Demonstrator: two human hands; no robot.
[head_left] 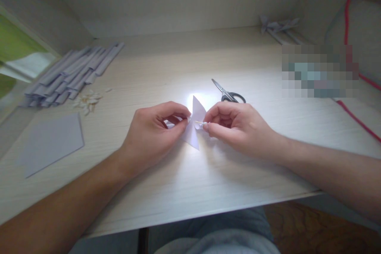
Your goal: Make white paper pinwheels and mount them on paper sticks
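Observation:
Between my hands, just above the table, is a folded white paper pinwheel (196,112), its pointed blades sticking up and down. My left hand (159,127) pinches it from the left between thumb and fingertips. From the right, my right hand (235,125) closes thumb and forefinger on a thin pale stick (199,122) at the pinwheel's middle. The stick's far end is hidden in the paper. Black-handled scissors (229,93) lie just behind my right hand, blades pointing back left.
Rolled paper tubes (74,71) are piled at the back left, with small pale sticks (87,101) scattered beside them. Flat paper sheets (55,141) lie at the left. Finished-looking paper pinwheels (278,25) rest at the back right, near a red cord (347,16) and a blurred-out patch.

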